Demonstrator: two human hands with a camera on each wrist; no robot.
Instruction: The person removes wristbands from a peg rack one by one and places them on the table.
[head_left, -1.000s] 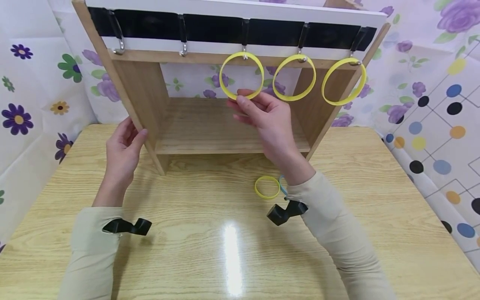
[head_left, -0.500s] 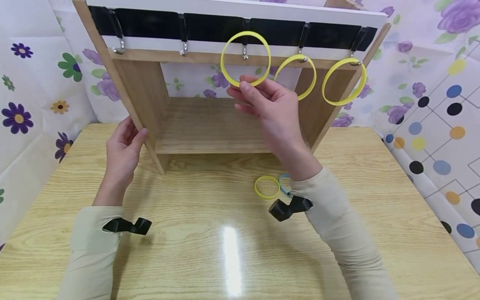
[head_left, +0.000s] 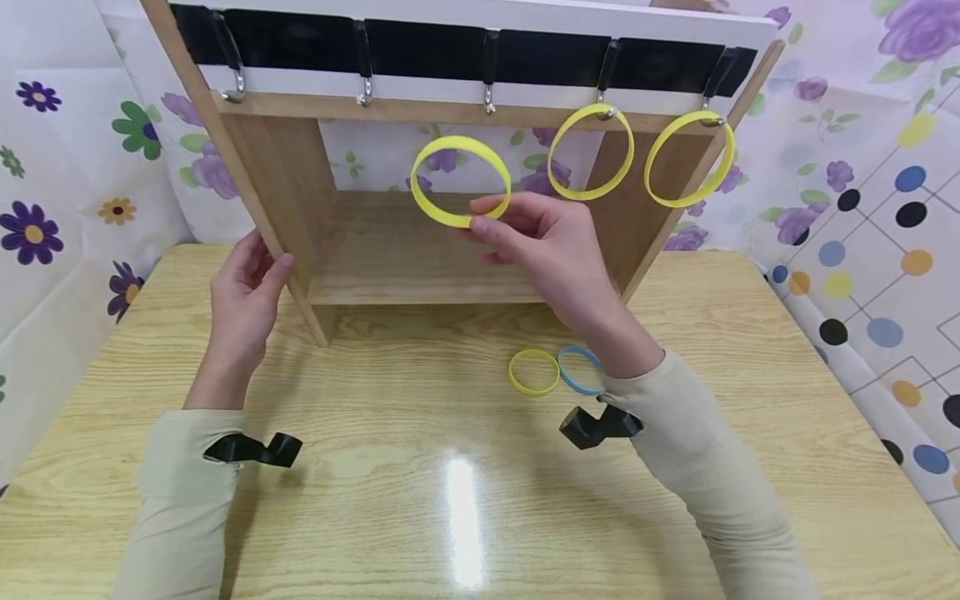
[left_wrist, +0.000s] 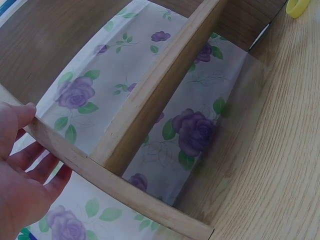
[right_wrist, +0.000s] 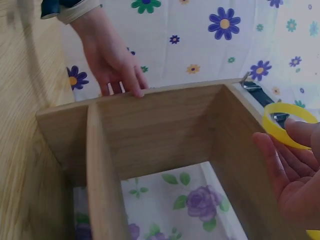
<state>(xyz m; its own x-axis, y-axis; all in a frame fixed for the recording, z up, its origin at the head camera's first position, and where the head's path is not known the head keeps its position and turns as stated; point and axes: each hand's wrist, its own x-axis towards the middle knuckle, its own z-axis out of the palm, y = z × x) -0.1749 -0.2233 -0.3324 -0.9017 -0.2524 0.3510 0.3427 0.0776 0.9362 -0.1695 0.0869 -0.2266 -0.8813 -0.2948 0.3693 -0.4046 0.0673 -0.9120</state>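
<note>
My right hand (head_left: 551,250) pinches the lower right rim of a thin yellow ring (head_left: 448,219) between thumb and fingers, in front of the shelf opening. The ring is tilted and apart from the bare middle hook (head_left: 489,102) above it. Two like yellow rings hang from the two hooks at the right, one ring (head_left: 590,196) nearer my hand and another ring (head_left: 678,202) at the far right. With my left hand (head_left: 247,304) I grip the front edge of the wooden shelf's left side panel (left_wrist: 115,187), thumb in front and fingers on the outer side.
On the table (head_left: 375,467), in front of the shelf, a yellow ring (head_left: 513,379) and a blue ring (head_left: 564,377) lie side by side. A black strip (head_left: 427,54) with a row of metal hooks runs along the shelf top; the leftmost hook (head_left: 238,87) is bare.
My right hand first raised the yellow ring in front of the middle hook, then brought it down and left, tilting it away from the hook. My left hand keeps its grip on the shelf panel.
</note>
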